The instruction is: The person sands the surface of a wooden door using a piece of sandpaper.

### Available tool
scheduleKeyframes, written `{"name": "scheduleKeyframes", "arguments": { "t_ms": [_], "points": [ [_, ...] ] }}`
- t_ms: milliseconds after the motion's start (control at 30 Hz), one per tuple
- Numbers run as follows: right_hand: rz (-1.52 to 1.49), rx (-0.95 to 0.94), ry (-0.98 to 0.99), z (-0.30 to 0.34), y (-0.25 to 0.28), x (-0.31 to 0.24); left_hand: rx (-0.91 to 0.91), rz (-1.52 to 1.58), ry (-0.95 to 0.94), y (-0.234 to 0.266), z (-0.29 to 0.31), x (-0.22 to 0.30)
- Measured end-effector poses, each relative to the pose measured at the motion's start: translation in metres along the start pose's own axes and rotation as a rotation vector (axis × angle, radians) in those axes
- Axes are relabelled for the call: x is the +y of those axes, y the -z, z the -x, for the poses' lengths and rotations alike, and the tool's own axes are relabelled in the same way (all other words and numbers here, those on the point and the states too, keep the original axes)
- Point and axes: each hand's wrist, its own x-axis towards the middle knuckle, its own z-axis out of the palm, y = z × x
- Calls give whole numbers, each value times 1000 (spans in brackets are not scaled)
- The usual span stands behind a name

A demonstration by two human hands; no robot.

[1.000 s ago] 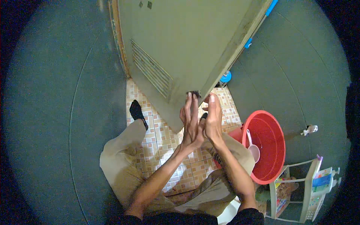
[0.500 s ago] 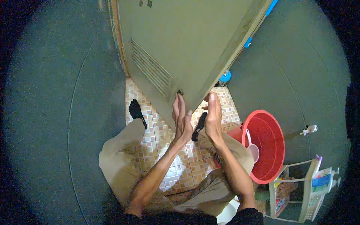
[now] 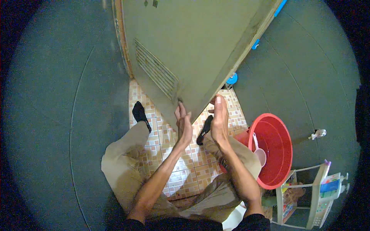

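Note:
A greenish-grey door with a slatted vent stands in front of me, its lower corner pointing toward me. My left hand presses its fingertips to the door face just below the vent. At those fingertips is a small dark wad, too small to make out in kind. My right hand is at the door's free edge, thumb up and fingers curled round toward the far side, where they are partly hidden.
At right stand a red tub with a pink dipper and a white plastic rack of toiletries. A blue-lidded container sits behind the door. Tiled floor lies between my legs, dark walls either side.
My left hand has slid a little left and down across the door face, and the dark wad has moved with it. The right hand stays at the door edge.

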Motion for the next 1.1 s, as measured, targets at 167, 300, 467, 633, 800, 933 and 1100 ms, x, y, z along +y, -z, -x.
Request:
{"name": "scheduleKeyframes", "arguments": {
  "t_ms": [167, 300, 467, 633, 800, 933, 1100],
  "points": [
    [26, -4, 13, 1, 6, 5, -46, -195, -380, -7, 14, 52],
    [30, -10, 18, 2, 3, 2, -2, -180, -306, 1, 5, -8],
    [-17, -34, 26, 2, -8, -3, 27, 31, 254, 23, -5, -83],
    [13, -7, 43, 2, 2, 3, 67, -42, -124, -1, 4, 17],
    [3, -22, 26, 6, 3, 2, 1, -208, -510, -2, 9, 61],
    [21, -15, 64, 5, 0, 2, 33, -157, -30, 9, 2, -7],
    [-17, -13, 40, 6, -8, -6, 98, -161, -8, 11, -4, -48]
  ]
}}
